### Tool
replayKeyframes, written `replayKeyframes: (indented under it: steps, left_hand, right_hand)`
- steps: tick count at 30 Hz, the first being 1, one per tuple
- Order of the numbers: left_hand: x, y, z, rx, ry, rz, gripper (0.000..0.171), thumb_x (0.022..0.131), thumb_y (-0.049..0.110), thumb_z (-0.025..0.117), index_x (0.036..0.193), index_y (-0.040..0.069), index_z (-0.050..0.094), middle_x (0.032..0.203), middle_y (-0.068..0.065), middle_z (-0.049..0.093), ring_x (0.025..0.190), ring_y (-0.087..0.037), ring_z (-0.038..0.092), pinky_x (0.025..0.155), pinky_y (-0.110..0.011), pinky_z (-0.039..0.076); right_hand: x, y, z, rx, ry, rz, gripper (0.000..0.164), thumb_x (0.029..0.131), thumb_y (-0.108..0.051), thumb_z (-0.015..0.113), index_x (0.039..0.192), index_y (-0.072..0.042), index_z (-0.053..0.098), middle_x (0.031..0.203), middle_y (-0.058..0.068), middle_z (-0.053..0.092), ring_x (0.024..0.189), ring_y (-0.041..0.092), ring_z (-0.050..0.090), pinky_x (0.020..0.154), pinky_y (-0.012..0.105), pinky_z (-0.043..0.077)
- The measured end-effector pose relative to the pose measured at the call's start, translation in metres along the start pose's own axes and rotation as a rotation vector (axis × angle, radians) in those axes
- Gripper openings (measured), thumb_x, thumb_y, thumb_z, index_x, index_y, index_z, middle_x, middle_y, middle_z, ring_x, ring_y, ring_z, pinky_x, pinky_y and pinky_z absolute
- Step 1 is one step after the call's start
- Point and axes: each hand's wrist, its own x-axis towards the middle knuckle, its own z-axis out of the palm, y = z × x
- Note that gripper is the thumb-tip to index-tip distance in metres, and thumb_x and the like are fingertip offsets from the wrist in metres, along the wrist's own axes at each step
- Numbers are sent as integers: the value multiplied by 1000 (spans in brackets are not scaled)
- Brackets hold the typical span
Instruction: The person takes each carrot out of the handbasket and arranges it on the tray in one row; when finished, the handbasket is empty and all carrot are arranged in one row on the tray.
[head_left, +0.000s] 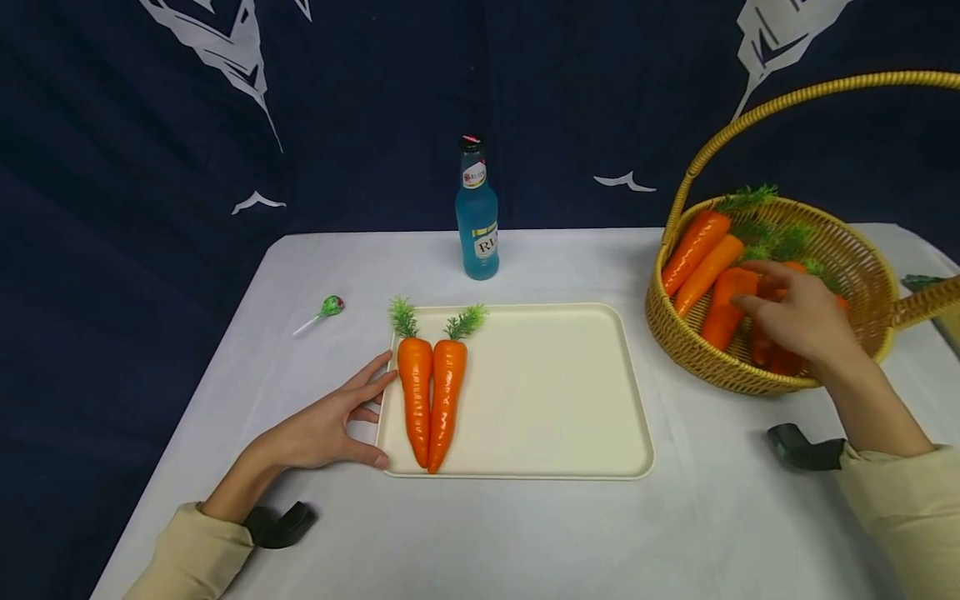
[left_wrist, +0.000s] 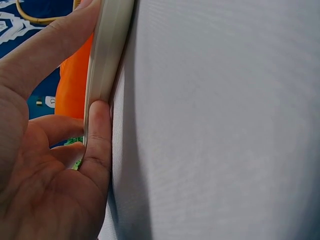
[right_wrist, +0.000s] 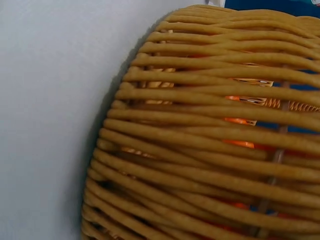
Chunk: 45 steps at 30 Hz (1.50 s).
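Observation:
A cream tray point(head_left: 540, 392) lies on the table with two orange toy carrots point(head_left: 415, 392) side by side along its left edge, green tops pointing away. My left hand point(head_left: 322, 425) rests on the tray's left side, thumb at the near corner and fingers spread along the rim; the left wrist view shows one finger against the outer wall. My right hand point(head_left: 802, 321) reaches into a wicker basket point(head_left: 720, 371), its thumb and forefinger over a carrot point(head_left: 726, 312). I cannot tell whether it grips that carrot. In the right wrist view, basket weave point(right_wrist: 200, 120) hides this hand.
More carrots point(head_left: 697, 250) with green tops fill the basket, whose tall handle point(head_left: 810, 87) arches above it. A blue bottle point(head_left: 477, 221) stands behind the tray. A lollipop point(head_left: 330, 307) lies left of it. A dark blue curtain point(head_left: 375, 108) hangs behind the table.

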Motion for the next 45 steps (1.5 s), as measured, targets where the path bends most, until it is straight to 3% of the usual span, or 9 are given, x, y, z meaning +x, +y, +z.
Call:
replayKeyframes:
  steps: [9, 13, 16, 20, 23, 26, 31, 40, 45]
  left_hand:
    - [0, 0, 0, -6, -6, 1, 102, 76, 17, 87, 153, -5, 25, 165, -7, -6, 109, -23, 62, 89, -27, 53]
    - [0, -1, 0, -10, -6, -1, 102, 75, 17, 87, 153, -4, 25, 165, -7, -6, 109, -23, 63, 89, -26, 53]
    - [-1, -1, -1, -10, -5, -4, 102, 75, 17, 87, 153, -4, 25, 165, -7, -7, 109, -22, 63, 89, -26, 53]
    - [-1, 0, -1, -10, -2, -12, 103, 75, 17, 88, 153, -4, 25, 165, -7, -6, 109, -22, 62, 89, -26, 52]
    - [-1, 1, -1, -3, 2, -18, 103, 75, 18, 88, 153, -4, 26, 165, -7, -6, 109, -22, 62, 90, -25, 52]
    - [-1, 2, -1, 7, 5, -22, 103, 75, 18, 88, 153, -4, 26, 165, -7, -5, 109, -23, 62, 90, -25, 52]
    - [0, 2, 0, 13, 6, -20, 103, 75, 19, 88, 153, -4, 26, 165, -8, -5, 110, -23, 62, 90, -25, 52]
    - [0, 1, 0, 5, 5, -21, 104, 74, 18, 88, 154, -3, 25, 165, -8, -5, 110, -22, 62, 89, -25, 52]
    - [0, 2, 0, 9, 6, -25, 104, 74, 18, 88, 154, -3, 25, 165, -8, -5, 109, -22, 63, 90, -24, 52]
  right_hand:
    - [4, -2, -1, -41, -78, -38, 71, 102, -35, 53, 153, 5, 23, 139, 40, 34, 120, 55, 37, 92, 69, 34]
    - [6, -3, 0, -13, -125, -57, 69, 102, -28, 54, 152, 7, 22, 130, 41, 40, 91, 41, 63, 79, 52, 52]
    - [8, -2, 1, -2, -151, -79, 68, 101, -22, 57, 150, 11, 24, 112, 36, 53, 66, 33, 69, 63, 37, 57]
    - [11, -1, 3, -70, -135, -109, 64, 97, -18, 63, 144, 13, 33, 85, 27, 62, 93, 47, 60, 87, 48, 47]
    - [12, 1, 5, -124, -97, -136, 62, 94, -17, 66, 140, 14, 38, 98, 38, 57, 114, 60, 33, 91, 62, 32]
    - [13, 2, 7, -153, -52, -158, 63, 92, -15, 68, 140, 13, 39, 96, 37, 49, 99, 53, 39, 77, 54, 36]
    - [12, 1, 8, -145, -29, -149, 72, 89, -14, 70, 146, 11, 33, 67, 7, 34, 61, 25, 34, 57, 35, 28]
    - [8, -1, 3, -20, -71, -93, 75, 92, -11, 67, 153, 3, 26, 78, 11, 63, 65, 22, 59, 62, 24, 43]
    - [7, 0, 3, -7, -51, -88, 72, 92, -13, 67, 153, -2, 30, 79, 12, 63, 66, 23, 60, 63, 25, 44]
